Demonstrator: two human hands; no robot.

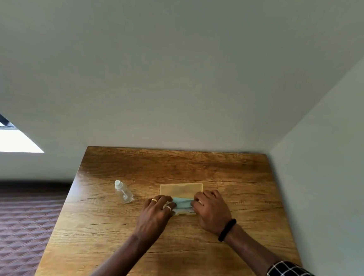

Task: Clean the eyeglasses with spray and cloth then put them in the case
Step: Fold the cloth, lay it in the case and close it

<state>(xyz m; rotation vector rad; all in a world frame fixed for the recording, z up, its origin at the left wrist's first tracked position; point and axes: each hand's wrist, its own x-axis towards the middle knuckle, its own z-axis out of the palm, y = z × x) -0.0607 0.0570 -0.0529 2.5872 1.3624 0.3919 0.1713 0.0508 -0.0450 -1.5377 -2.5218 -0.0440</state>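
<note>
A clear plastic case (180,188) lies open on the wooden table (175,165), its lid tipped back toward the wall. A light blue cloth (182,203) lies folded over the case's front half. My left hand (157,211) pinches the cloth's left end, and my right hand (211,211) pinches its right end. The eyeglasses are hidden; only a thin dark line shows under the cloth's lower edge. A small clear spray bottle (124,191) lies on its side to the left of the case, apart from my hands.
The table stands in a corner, with walls close behind and to the right. Its left edge drops to a brown quilted surface (9,222). Bare wood stretches in front of my hands.
</note>
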